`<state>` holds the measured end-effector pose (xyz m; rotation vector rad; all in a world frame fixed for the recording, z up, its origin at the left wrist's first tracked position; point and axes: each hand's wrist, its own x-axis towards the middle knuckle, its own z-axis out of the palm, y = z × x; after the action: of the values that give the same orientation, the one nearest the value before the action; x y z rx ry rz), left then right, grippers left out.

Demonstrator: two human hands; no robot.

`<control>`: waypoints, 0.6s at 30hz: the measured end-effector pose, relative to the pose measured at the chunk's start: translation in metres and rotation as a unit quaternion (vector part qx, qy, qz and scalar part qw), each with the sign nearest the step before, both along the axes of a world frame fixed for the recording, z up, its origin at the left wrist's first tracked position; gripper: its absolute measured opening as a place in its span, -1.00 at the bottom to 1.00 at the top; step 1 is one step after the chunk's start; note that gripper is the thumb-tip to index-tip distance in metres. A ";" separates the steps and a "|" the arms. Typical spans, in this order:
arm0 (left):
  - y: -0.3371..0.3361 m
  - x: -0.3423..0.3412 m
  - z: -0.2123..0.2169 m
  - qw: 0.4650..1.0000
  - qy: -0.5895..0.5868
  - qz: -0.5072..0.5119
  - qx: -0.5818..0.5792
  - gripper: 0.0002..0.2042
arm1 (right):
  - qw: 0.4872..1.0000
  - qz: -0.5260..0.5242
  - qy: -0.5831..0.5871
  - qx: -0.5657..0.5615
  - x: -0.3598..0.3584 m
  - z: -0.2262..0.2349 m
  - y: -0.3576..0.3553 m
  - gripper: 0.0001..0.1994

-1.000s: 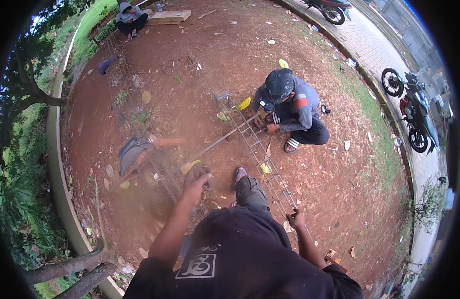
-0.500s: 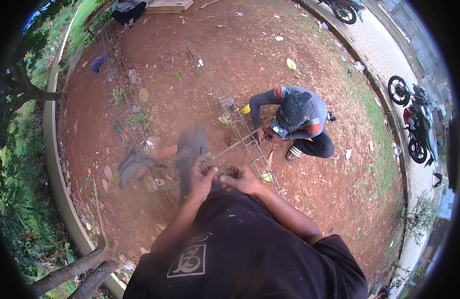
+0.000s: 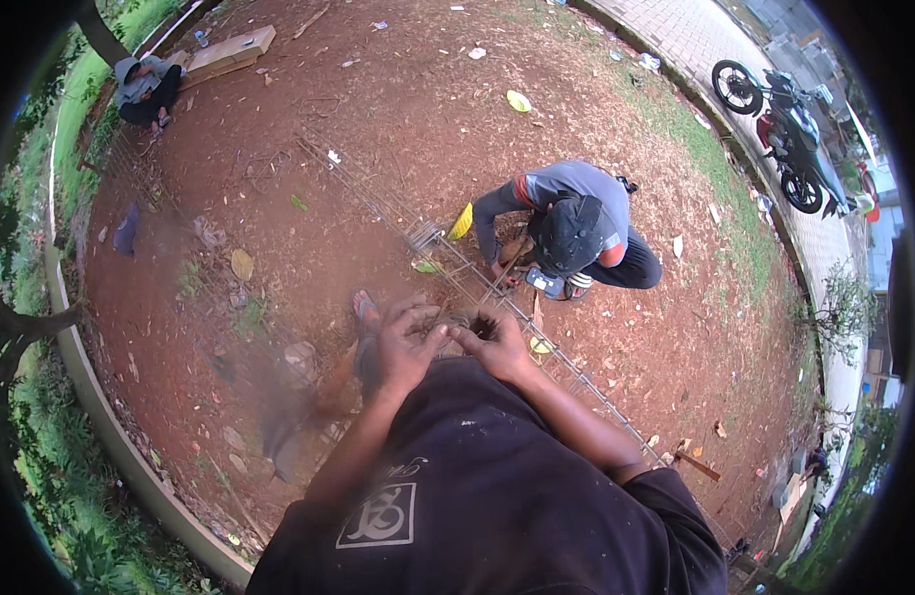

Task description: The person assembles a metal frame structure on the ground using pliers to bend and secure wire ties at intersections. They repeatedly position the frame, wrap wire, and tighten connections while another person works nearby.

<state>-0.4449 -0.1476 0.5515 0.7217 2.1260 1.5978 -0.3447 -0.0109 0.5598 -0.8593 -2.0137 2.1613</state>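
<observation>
In front of my waist, my left hand [image 3: 409,345] and my right hand [image 3: 494,344] are close together with fingers bent. Between them is a small loose bundle of thin dark wire [image 3: 459,319], pinched by both thumbs and fingers. Its ends are too fine to make out. Just beyond my hands a long steel rebar cage [image 3: 464,275] lies slantwise on the ground. A co-worker [image 3: 574,230] in a dark cap crouches at its right side, both hands at the bars. My left foot [image 3: 366,305] shows in a sandal beyond my left hand.
Reddish soil [image 3: 309,198] carries leaves and litter. A second person [image 3: 145,94] sits at the far left beside pale planks [image 3: 229,52]. Motorcycles [image 3: 795,134] stand on the paved path at right. A low concrete kerb [image 3: 101,416] borders greenery at left. A blurred patch covers the lower left.
My view has shifted, so the cage and co-worker sit slightly further left. My hands have moved a little apart, fingers still on the wire. The co-worker's head has bent lower.
</observation>
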 end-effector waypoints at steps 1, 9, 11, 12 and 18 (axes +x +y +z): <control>0.001 -0.026 -0.003 0.999 0.036 -0.023 -0.020 -0.79 | 0.999 -0.014 -0.016 0.041 -0.021 -0.003 -0.001 -0.86; -0.100 -0.231 0.002 0.974 -0.015 -0.150 -0.172 -0.82 | 0.968 0.164 -0.056 0.183 -0.211 -0.037 -0.089 -0.79; -0.125 -0.262 0.005 0.965 -0.064 -0.123 -0.220 -0.83 | 0.966 0.198 -0.069 0.148 -0.252 -0.028 -0.108 -0.81; -0.137 -0.279 0.012 0.961 -0.054 -0.125 -0.241 -0.85 | 0.964 0.218 -0.069 0.136 -0.275 -0.024 -0.114 -0.80; -0.142 -0.360 0.030 0.987 -0.079 0.017 -0.138 -0.58 | 0.972 0.233 0.021 0.018 -0.376 -0.029 -0.120 -0.79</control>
<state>-0.8045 -0.2899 0.5816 0.4571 2.1913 1.2924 -0.7203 -0.1307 0.5307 -0.3503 -2.4167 2.3204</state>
